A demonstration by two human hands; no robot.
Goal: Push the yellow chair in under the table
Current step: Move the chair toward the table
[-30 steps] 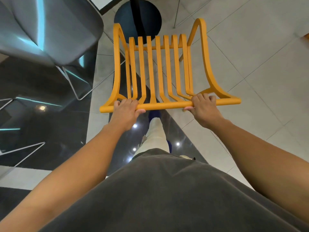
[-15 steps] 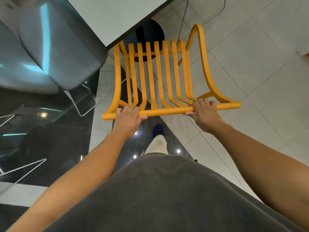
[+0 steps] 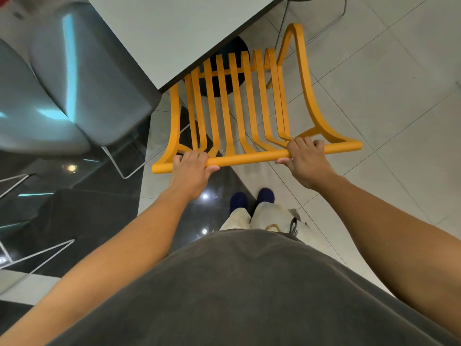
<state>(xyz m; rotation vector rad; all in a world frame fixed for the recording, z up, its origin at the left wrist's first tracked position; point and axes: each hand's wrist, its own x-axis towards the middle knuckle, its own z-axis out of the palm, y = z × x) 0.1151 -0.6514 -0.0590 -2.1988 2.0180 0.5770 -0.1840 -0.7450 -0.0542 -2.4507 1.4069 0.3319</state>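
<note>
yellow chair | seat slats run straight from its top rail toward the table, front-left corner already under | left hand and right hand both wrapped round rail, equally near

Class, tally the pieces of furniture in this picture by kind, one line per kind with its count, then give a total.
Yellow chair: 1
Grey chair: 1
Table: 1
Total: 3
Both hands, left and right, grip the yellow chair's top rail.
</note>
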